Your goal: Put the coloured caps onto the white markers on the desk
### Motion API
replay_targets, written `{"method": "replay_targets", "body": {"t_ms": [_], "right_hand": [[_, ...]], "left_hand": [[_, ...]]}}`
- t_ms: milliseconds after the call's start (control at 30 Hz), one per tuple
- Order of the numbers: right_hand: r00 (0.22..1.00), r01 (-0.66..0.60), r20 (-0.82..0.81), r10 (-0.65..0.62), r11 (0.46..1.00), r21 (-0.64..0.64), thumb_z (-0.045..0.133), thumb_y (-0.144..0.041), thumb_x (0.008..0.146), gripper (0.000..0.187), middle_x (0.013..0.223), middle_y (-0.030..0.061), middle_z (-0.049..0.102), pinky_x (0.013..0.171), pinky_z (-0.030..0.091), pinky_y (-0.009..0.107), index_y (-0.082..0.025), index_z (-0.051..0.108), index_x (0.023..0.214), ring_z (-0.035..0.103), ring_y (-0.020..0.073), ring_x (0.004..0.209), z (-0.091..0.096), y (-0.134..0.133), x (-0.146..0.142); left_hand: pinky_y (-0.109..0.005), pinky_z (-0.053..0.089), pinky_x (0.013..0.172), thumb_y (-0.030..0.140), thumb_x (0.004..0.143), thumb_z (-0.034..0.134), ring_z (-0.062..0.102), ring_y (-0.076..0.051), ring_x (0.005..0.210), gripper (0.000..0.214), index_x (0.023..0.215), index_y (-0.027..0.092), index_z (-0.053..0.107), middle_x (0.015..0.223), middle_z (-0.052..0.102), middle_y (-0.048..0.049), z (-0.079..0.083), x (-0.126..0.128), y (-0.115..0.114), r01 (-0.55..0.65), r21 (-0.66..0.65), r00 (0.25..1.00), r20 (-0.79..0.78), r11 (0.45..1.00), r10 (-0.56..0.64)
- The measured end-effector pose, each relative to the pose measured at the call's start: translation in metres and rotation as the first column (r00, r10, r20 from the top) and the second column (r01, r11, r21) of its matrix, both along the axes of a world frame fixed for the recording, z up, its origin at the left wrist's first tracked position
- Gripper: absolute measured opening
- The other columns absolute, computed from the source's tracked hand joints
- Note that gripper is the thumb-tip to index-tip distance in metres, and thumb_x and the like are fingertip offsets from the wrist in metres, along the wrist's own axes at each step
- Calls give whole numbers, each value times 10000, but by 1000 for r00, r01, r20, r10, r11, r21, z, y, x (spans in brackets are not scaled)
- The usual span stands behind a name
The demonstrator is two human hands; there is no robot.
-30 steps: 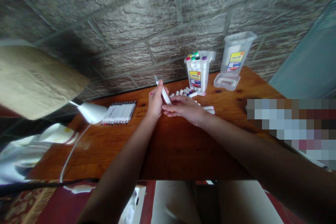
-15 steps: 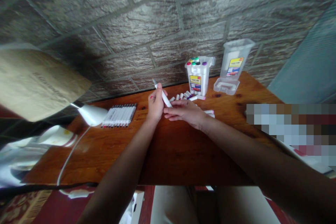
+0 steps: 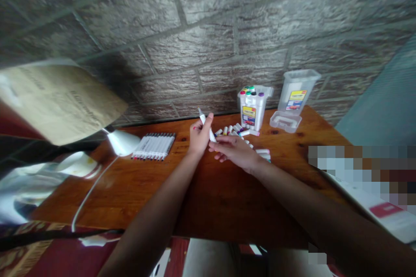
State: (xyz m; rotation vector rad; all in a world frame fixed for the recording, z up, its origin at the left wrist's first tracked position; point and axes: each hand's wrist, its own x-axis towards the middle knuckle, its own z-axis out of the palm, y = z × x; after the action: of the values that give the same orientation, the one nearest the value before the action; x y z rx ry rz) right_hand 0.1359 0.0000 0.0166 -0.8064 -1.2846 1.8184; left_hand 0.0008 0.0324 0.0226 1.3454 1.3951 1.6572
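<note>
A white marker (image 3: 212, 135) with its pale tip bare slants up to the left between my hands. My left hand (image 3: 199, 138) is closed around its barrel, thumb on top. At the marker's lower end, my right hand (image 3: 235, 151) has its thumb and index finger pinched on it, with the other fingers loosely curled. Just beyond my right hand lie several loose white markers (image 3: 248, 133) with coloured ends. To the left, a neat row of white markers (image 3: 154, 146) lies side by side on the wooden table (image 3: 208, 199).
A clear marker case (image 3: 252, 110) holding several markers stands near the stone wall. Right of it are an empty clear case (image 3: 299, 91) and a clear lid (image 3: 286, 121). A lamp (image 3: 121, 142) with a paper shade, its cord and a white cup (image 3: 78, 164) occupy the left.
The view has shifted, so the table's things sit lower and further right. Both hands stay on the marker, which now stands slightly steeper, and the right fingers have spread a little.
</note>
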Motion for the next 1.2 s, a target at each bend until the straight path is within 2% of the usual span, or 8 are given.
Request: {"method": "replay_targets", "body": {"t_ms": [133, 267, 433, 567, 700, 833, 1033, 1200], "right_hand": [[1000, 19, 1, -19, 1000, -13, 842, -304, 725, 264, 795, 40, 760, 490, 508, 152, -140, 741, 906, 642, 69, 549, 1, 0, 3], [999, 28, 30, -29, 999, 22, 887, -331, 635, 415, 696, -14, 701, 514, 503, 166, -143, 728, 968, 626, 74, 554, 2, -1, 4], [998, -2, 63, -4, 995, 95, 862, -361, 657, 422, 800, -5, 712, 526, 516, 190, -179, 701, 1001, 664, 97, 597, 1, -3, 2], [1000, -11, 21, 10, 997, 77, 829, -437, 694, 397, 829, 10, 706, 559, 534, 222, -194, 672, 966, 661, 113, 634, 1, -4, 1], [995, 31, -92, -30, 999, 9, 715, -566, 784, 400, 697, -20, 607, 428, 378, 179, -188, 586, 805, 490, 69, 503, 3, -4, 0], [986, 28, -165, -32, 999, -24, 718, -577, 781, 456, 570, -94, 397, 381, 183, 161, -203, 460, 736, 248, 27, 412, 9, -5, 1], [977, -8, -215, 4, 1000, -19, 744, -505, 774, 391, 633, -84, 460, 380, 163, 158, -202, 502, 827, 226, 18, 418, 19, -4, 4], [977, -58, -211, 35, 993, -105, 669, -633, 808, 483, 548, -116, 365, 342, 121, 157, -223, 416, 780, 164, 21, 370, 15, -1, 7]], "left_hand": [[-242, 246, 464, 703, 763, 653, 320, -68, 457, 636, 512, 188, 375, 477, 354, 55, 0, -1, 0, 13, -5, 1000, 6, 1000, -13], [-239, 257, 483, 712, 766, 640, 326, -69, 477, 639, 513, 181, 390, 489, 353, 53, 0, 0, 0, 65, 18, 998, 23, 998, -65], [-238, 254, 480, 716, 765, 633, 331, -68, 477, 645, 503, 178, 391, 484, 358, 51, 3, 0, -4, 97, 36, 995, -9, 995, -97], [-231, 262, 454, 711, 774, 625, 365, -70, 438, 614, 528, 180, 438, 463, 406, 51, 5, 2, -10, 169, -1, 985, -10, 986, -169], [-233, 269, 419, 707, 777, 622, 422, -90, 393, 575, 572, 180, 516, 447, 481, 36, 7, 8, -15, 346, -89, 938, 54, 934, -343], [-225, 327, 464, 724, 739, 646, 455, -91, 459, 598, 553, 163, 556, 488, 506, 23, 6, 12, -13, 324, -4, 943, 83, 946, -322], [-233, 472, 583, 754, 792, 562, 624, -150, 644, 613, 781, 168, 741, 725, 689, -56, 9, 17, -12, 351, 40, 920, 169, 935, -353], [-248, 498, 546, 749, 750, 627, 669, -180, 633, 619, 836, 152, 763, 824, 749, -109, 14, 21, -20, 533, -37, 831, 211, 845, -515]]}}
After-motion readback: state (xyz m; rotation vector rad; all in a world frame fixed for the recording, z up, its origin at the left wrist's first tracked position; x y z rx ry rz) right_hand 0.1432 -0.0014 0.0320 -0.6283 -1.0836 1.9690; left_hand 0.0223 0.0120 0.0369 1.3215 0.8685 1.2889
